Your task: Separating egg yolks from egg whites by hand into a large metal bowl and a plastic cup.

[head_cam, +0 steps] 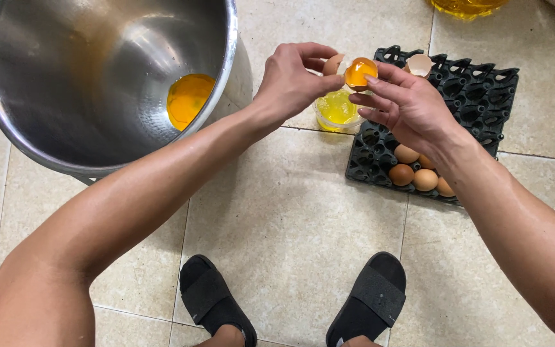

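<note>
- The half shell (pixel 360 72) with the yolk is thin, brittle and slick; hold it lightly by its rim, level, above the small cup (pixel 336 110).
- Your right hand (pixel 406 103) pinches that shell at the fingertips.
- Your left hand (pixel 288 80) pinches the empty shell half (pixel 333 64).
- Beyond sit the egg tray (pixel 483 96) and steel bowl (pixel 46 77) on the floor.

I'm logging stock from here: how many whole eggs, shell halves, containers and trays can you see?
Whole brown eggs in the tray: 5
Shell halves: 3, one in each hand, the right one cupping a yolk, and one on the tray
Containers: 2, the steel bowl and the clear cup
Black egg tray: 1
Total: 11
</note>
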